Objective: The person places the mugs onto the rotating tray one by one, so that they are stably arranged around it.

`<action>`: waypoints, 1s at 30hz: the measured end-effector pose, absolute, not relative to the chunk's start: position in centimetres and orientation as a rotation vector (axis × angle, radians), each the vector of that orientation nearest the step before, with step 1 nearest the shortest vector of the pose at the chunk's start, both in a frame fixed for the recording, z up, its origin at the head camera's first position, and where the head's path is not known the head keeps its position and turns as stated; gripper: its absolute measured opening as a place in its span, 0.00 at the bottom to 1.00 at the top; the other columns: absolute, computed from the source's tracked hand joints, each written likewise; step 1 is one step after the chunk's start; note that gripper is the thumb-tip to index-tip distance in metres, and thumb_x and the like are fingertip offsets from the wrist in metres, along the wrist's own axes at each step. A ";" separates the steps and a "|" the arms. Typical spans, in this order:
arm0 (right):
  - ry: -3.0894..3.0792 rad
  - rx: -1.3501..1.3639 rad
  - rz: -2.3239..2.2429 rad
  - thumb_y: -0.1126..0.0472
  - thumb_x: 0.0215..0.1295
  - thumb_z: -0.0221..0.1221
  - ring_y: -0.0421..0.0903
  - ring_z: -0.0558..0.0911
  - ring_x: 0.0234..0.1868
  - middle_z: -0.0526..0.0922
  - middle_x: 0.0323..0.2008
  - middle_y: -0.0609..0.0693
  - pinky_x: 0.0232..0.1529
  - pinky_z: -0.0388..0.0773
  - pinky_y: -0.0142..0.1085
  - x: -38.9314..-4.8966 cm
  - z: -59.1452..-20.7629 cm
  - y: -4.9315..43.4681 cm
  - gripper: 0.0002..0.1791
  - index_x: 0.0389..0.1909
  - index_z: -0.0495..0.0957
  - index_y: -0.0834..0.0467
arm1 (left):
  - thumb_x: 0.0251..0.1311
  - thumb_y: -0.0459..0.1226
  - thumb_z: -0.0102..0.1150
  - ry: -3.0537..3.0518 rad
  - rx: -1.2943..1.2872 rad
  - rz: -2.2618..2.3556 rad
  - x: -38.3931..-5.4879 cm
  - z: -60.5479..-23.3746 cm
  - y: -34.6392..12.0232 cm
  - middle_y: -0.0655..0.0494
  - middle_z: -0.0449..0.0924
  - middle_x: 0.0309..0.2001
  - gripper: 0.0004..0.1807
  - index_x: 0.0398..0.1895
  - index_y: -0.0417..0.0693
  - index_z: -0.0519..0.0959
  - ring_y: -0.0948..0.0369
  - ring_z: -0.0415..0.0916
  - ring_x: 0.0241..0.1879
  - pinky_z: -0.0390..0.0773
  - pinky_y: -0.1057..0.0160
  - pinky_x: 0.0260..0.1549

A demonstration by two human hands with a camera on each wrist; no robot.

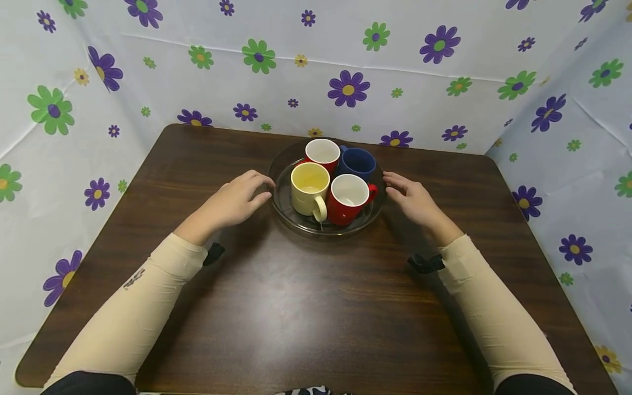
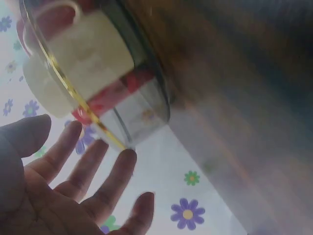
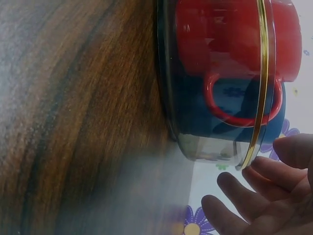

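Observation:
A round see-through dish [image 1: 316, 232] with a gold rim, clear in both wrist views, holds a yellow mug [image 1: 303, 200], a front red mug with a white inside [image 1: 340, 213], a back red mug [image 1: 323, 151] and a blue mug [image 1: 359, 163]. All the mugs stand upright, close together. My left hand [image 1: 234, 200] is at the dish's left side, fingers spread and loosely bent, fingertips [image 2: 128, 159] by the gold rim. On the opposite side my right hand [image 1: 417, 203] has its fingers [image 3: 254, 169] at the rim. Neither hand grips it; contact is hard to tell.
The dish stands on a dark wooden table [image 1: 296, 307], near its back edge. A white curtain [image 1: 296, 82] with purple and green flowers hangs behind the table and along both sides. A black band [image 1: 425, 263] sits at the right wrist, another [image 1: 214, 254] at the left.

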State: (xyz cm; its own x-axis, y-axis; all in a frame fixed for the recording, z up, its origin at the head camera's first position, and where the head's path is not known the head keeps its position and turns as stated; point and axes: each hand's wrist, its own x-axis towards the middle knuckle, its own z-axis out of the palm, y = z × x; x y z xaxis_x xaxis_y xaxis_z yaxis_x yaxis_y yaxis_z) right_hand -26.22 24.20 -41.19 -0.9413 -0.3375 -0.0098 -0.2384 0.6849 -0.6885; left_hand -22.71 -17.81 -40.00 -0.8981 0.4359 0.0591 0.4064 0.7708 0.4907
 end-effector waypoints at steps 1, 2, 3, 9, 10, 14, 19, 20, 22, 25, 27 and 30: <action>2.760 -0.473 -1.101 0.57 0.80 0.50 0.58 0.60 0.77 0.62 0.77 0.55 0.74 0.57 0.58 -26.2 -41.2 24.2 0.26 0.73 0.66 0.65 | 0.76 0.39 0.52 2.896 0.690 0.797 -23.1 -39.8 -17.8 0.45 0.74 0.61 0.15 0.60 0.45 0.77 0.47 0.71 0.64 0.68 0.38 0.62; 2.757 -0.471 -1.110 0.58 0.80 0.50 0.58 0.60 0.77 0.62 0.77 0.55 0.74 0.56 0.58 -26.2 -41.3 24.2 0.26 0.73 0.66 0.66 | 0.76 0.39 0.52 2.889 0.685 0.807 -23.5 -39.7 -17.8 0.45 0.74 0.61 0.15 0.60 0.44 0.77 0.47 0.71 0.63 0.69 0.40 0.62; 2.754 -0.464 -1.116 0.58 0.80 0.50 0.58 0.60 0.77 0.61 0.77 0.55 0.74 0.57 0.57 -26.1 -41.3 24.1 0.26 0.73 0.66 0.65 | 0.76 0.39 0.53 2.883 0.685 0.820 -23.8 -39.6 -17.8 0.45 0.74 0.60 0.15 0.59 0.43 0.77 0.48 0.71 0.62 0.69 0.42 0.63; 2.734 -0.431 -1.139 0.60 0.80 0.50 0.56 0.59 0.77 0.60 0.78 0.51 0.74 0.56 0.57 -26.0 -41.7 23.7 0.26 0.74 0.64 0.62 | 0.75 0.38 0.54 2.880 0.696 0.826 -24.7 -39.9 -18.0 0.42 0.68 0.66 0.15 0.59 0.41 0.77 0.45 0.65 0.68 0.65 0.42 0.67; 2.734 -0.429 -1.140 0.60 0.80 0.50 0.55 0.59 0.77 0.60 0.77 0.51 0.74 0.56 0.57 -26.0 -41.7 23.7 0.26 0.75 0.64 0.62 | 0.75 0.38 0.54 2.883 0.692 0.818 -24.8 -40.0 -18.0 0.42 0.67 0.67 0.15 0.59 0.41 0.76 0.44 0.64 0.69 0.64 0.42 0.67; 2.746 -0.458 -1.130 0.60 0.80 0.50 0.55 0.59 0.77 0.61 0.77 0.52 0.74 0.57 0.56 -26.0 -41.7 23.9 0.26 0.74 0.65 0.62 | 0.76 0.38 0.53 2.883 0.681 0.800 -25.4 -40.1 -18.3 0.40 0.63 0.71 0.16 0.60 0.41 0.76 0.42 0.61 0.71 0.62 0.41 0.69; 2.763 -0.489 -1.137 0.62 0.80 0.51 0.56 0.60 0.77 0.62 0.76 0.53 0.74 0.57 0.56 -26.1 -41.8 24.2 0.25 0.73 0.66 0.65 | 0.76 0.36 0.51 2.886 0.722 0.825 -26.5 -39.7 -18.1 0.40 0.65 0.69 0.15 0.59 0.40 0.76 0.43 0.61 0.71 0.60 0.42 0.70; 2.765 -0.489 -1.142 0.62 0.80 0.51 0.56 0.60 0.77 0.62 0.76 0.53 0.74 0.57 0.56 -26.1 -41.9 24.3 0.25 0.73 0.66 0.65 | 0.76 0.36 0.51 2.880 0.733 0.836 -26.8 -39.7 -18.0 0.40 0.66 0.68 0.15 0.59 0.39 0.76 0.43 0.62 0.71 0.61 0.42 0.70; 2.766 -0.490 -1.153 0.62 0.80 0.51 0.56 0.60 0.76 0.62 0.76 0.53 0.74 0.58 0.56 -26.0 -41.9 24.3 0.25 0.73 0.66 0.65 | 0.76 0.35 0.50 2.857 0.751 0.856 -27.2 -39.6 -17.9 0.40 0.68 0.67 0.15 0.60 0.38 0.75 0.44 0.63 0.70 0.61 0.42 0.70; 2.765 -0.503 -1.166 0.62 0.80 0.51 0.56 0.61 0.76 0.62 0.76 0.53 0.73 0.60 0.56 -25.9 -42.0 24.3 0.25 0.73 0.66 0.66 | 0.76 0.34 0.50 2.835 0.745 0.869 -27.8 -39.7 -17.7 0.40 0.69 0.65 0.15 0.60 0.38 0.75 0.45 0.64 0.69 0.62 0.43 0.69; 2.763 -0.503 -1.180 0.61 0.80 0.51 0.55 0.61 0.76 0.63 0.76 0.53 0.73 0.60 0.55 -25.9 -42.0 24.4 0.25 0.73 0.66 0.65 | 0.76 0.34 0.50 2.827 0.739 0.867 -28.3 -39.8 -17.5 0.39 0.68 0.65 0.15 0.60 0.37 0.75 0.45 0.64 0.69 0.62 0.43 0.69; 2.771 -0.491 -1.194 0.62 0.80 0.51 0.55 0.61 0.76 0.63 0.76 0.53 0.73 0.60 0.55 -25.8 -42.2 24.6 0.25 0.72 0.66 0.66 | 0.76 0.36 0.51 2.824 0.737 0.852 -29.2 -39.9 -17.0 0.40 0.68 0.66 0.16 0.60 0.38 0.75 0.46 0.63 0.69 0.62 0.44 0.70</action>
State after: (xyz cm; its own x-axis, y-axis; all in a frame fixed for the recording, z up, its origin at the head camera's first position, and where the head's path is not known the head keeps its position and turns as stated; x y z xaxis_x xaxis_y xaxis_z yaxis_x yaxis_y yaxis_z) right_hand -25.77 24.60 -42.22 -0.9448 -0.3241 0.0484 -0.2578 0.6440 -0.7203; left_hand -29.17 -16.98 -39.90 -0.8776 0.4776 0.0419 0.4210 0.7260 0.5438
